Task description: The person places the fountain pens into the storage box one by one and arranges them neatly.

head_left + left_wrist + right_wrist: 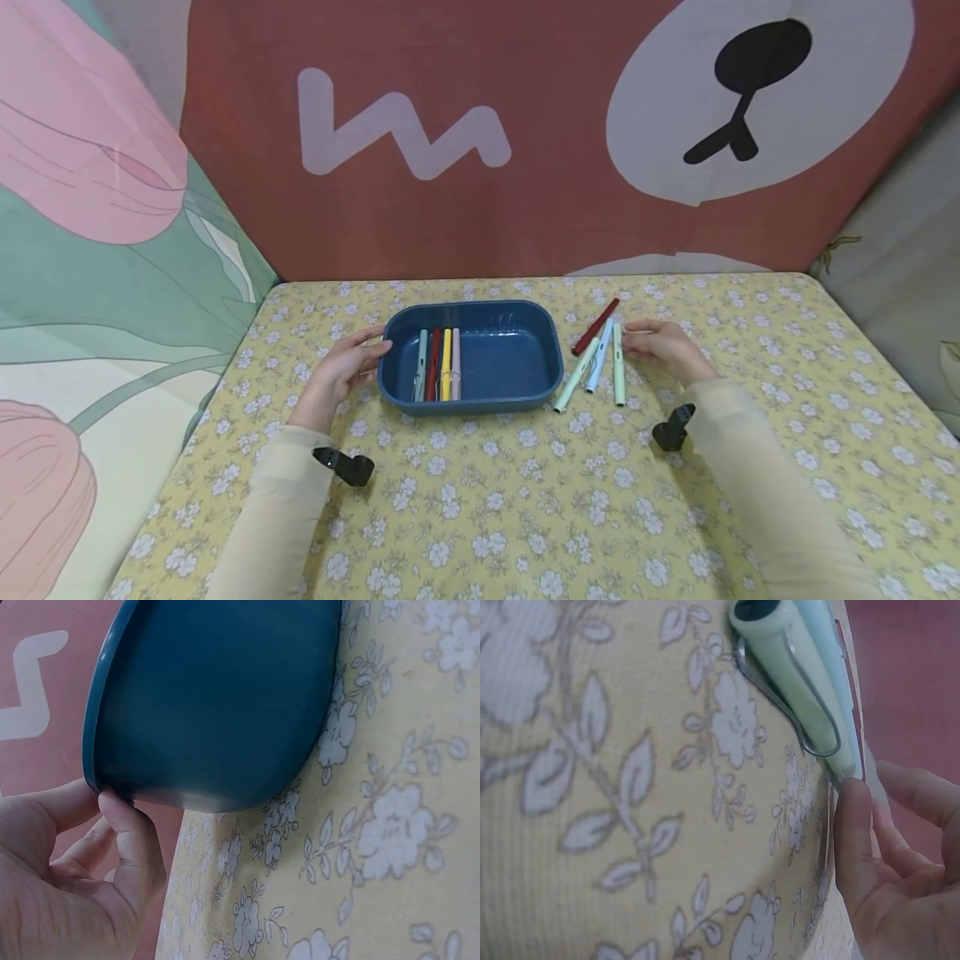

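My left hand (pixel 348 362) pinches the left rim of a blue plastic box (pixel 510 406) between thumb and fingers, seen close up in the left wrist view. Inside the box, side by side on its left half, lie a grey-green pen (pixel 421 367), a dark red pen (pixel 432 367), a yellow pen (pixel 446 367) and a pink pen (pixel 456 367). My right hand (pixel 663 343) is beside a light green pen (pixel 618 367) on the table, fingers spread loosely. In the right wrist view its thumb tip is right at the pen's far end.
Left of that pen, another light green pen (pixel 576 375), a light blue pen (pixel 600 358) and a dark red pen (pixel 596 325) lie loosely crossed, right of the box. A yellow flowered cloth (pixel 487 500) covers the table. A red printed curtain (pixel 450 225) stands behind it.
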The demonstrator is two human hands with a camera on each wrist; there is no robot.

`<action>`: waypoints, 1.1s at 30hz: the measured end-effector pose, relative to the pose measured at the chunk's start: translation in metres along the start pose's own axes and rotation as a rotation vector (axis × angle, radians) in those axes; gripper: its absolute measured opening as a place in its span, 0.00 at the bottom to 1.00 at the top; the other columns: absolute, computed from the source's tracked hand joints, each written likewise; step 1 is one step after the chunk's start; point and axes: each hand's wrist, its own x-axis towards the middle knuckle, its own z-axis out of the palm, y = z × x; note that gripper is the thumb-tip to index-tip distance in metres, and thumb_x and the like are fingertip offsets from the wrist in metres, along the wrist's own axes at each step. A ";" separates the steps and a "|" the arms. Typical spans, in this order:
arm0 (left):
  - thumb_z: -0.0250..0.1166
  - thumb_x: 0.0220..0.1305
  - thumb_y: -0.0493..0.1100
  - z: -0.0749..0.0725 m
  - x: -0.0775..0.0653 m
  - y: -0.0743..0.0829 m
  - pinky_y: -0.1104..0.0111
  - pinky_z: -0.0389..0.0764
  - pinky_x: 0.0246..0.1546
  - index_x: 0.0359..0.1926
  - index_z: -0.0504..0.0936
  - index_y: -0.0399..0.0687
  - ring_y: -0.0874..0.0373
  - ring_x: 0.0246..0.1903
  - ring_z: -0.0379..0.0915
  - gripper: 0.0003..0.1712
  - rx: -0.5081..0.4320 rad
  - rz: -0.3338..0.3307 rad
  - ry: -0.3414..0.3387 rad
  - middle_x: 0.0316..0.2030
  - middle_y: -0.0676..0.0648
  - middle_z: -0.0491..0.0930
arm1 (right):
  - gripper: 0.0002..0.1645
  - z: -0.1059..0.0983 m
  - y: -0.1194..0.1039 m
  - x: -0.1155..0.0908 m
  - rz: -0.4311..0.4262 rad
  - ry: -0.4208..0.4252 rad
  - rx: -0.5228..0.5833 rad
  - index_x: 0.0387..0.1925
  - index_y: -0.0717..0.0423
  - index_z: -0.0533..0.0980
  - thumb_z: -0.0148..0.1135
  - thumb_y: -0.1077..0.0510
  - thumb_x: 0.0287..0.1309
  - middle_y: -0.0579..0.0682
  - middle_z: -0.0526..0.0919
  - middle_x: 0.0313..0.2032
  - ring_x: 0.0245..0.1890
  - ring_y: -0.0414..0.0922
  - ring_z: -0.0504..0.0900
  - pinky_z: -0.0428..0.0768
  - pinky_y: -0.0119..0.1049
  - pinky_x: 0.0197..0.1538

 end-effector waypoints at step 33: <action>0.57 0.70 0.46 -0.001 -0.001 0.000 0.78 0.75 0.27 0.73 0.57 0.55 0.71 0.26 0.78 0.34 -0.021 0.005 -0.014 0.31 0.61 0.80 | 0.35 0.022 -0.003 0.008 0.043 0.136 -0.294 0.66 0.73 0.58 0.56 0.58 0.65 0.68 0.65 0.61 0.41 0.41 0.78 0.81 0.39 0.53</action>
